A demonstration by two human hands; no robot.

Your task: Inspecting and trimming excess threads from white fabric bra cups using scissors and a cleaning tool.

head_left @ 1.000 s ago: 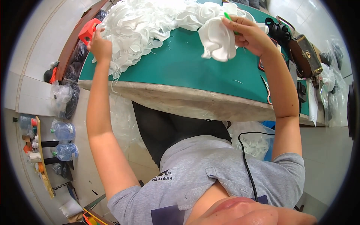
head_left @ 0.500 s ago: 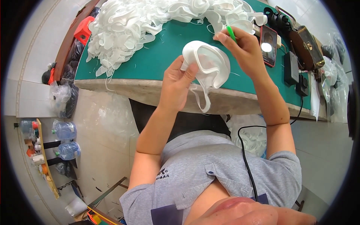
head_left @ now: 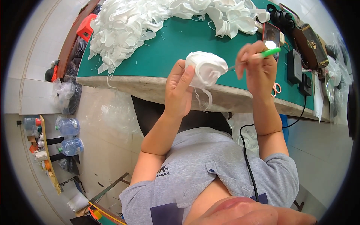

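My left hand pinches a white moulded, cup-shaped fabric piece at its left edge, thumb on the near side. A thin white strap hangs from it over the table's front edge. My right hand, partly blurred, is closed around a slim green-handled tool. The tool's thin metal tip points left and reaches the right edge of the cup-shaped piece; whether it touches cannot be seen. Beyond my hands, a large heap of similar white pieces covers the back of the green table.
Orange-handled scissors lie beside my right wrist. A phone, a black box and a brown case line the right side. A red container stands at the far left. A black cable runs across my front.
The cup-shaped piece has tilted and moved slightly down. My right hand has come down and turned, bringing the tool's tip to the piece. The scissors by my wrist have come into view.
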